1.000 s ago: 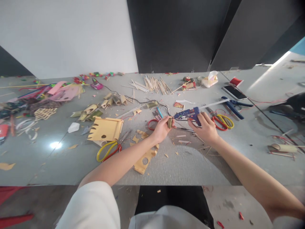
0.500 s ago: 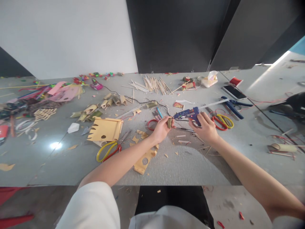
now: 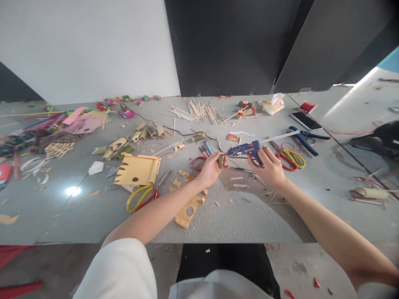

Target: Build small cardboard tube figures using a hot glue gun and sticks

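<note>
Bamboo-coloured short tube piece (image 3: 221, 160) sits mid-table, pinched in left hand (image 3: 210, 169) fingertips. Blue hot-glue gun (image 3: 246, 149) nozzle is touching it; right hand (image 3: 270, 167) is wrapped round the grip. Gluing looks underway, no join visible yet. Both forearms reach fwd over grey table (image 3: 249, 216); yellow-handled scissors (image 3: 141, 196) near the left.

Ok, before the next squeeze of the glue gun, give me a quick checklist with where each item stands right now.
1. Right hand gripping blue glue gun: ok.
2. Left hand pinching small bamboo piece: ok.
3. Nozzle aimed at the piece: ok, close; contact cannot tell.
4. Fingertips clear of the nozzle: cannot tell.
5. Glue gun hot: cannot tell.
6. Yellow-handled scissors away from both hands: ok.
</note>
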{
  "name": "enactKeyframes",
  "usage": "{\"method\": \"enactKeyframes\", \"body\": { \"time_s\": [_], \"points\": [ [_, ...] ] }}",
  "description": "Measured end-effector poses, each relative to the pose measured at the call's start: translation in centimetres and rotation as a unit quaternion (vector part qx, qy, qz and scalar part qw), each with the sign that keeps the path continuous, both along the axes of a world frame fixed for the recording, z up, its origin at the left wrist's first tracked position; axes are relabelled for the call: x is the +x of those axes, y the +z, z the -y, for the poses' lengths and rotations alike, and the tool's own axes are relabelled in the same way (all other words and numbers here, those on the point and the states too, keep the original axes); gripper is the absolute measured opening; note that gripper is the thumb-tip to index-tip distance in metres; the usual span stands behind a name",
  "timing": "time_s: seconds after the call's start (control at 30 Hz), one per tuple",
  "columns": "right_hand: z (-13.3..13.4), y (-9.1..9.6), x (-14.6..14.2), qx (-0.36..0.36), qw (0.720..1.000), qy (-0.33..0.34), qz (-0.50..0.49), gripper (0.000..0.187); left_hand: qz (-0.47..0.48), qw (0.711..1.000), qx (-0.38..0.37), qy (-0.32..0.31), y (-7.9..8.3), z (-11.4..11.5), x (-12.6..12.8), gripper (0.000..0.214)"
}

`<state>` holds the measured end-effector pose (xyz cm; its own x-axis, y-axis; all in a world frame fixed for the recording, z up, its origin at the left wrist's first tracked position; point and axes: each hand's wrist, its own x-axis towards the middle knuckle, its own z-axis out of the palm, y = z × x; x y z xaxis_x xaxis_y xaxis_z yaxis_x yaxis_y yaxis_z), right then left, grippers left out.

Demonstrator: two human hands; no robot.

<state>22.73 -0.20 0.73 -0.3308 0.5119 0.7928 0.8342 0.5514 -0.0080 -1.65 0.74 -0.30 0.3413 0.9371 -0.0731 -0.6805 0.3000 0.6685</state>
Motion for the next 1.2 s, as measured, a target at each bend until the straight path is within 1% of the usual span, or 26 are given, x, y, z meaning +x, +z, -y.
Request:
{"method": "enactKeyframes", "body": {
  "time_s": [0.23,0.6,0.87,1.07,1.2],
  "points": [
    [-0.02,0.05,0.04,0.015,1.000,0.003,0.005,0.014,0.003,1.000,0.009,-0.002,-0.20,-0.07,-0.03,0.018],
    [-0.08,-0.22,0.23,0.005,1.000,0.009,-0.014,0.017,0.002,0.999,0.033,-0.011,-0.68,-0.22,-0.15,0.020],
    [-0.07,-0.18,0.31,0.012,1.000,0.004,-0.001,0.019,0.005,0.999,0.033,-0.010,-0.80,-0.33,-0.13,0.021],
    [-0.12,-0.26,0.37,0.005,1.000,-0.002,0.007,0.019,0.000,1.000,0.011,-0.004,-0.51,-0.31,-0.09,0.020],
    [-0.08,-0.22,0.38,0.009,1.000,0.005,0.000,0.017,-0.001,1.000,-0.002,0.000,-0.34,-0.26,-0.07,0.019]
  ]
}}
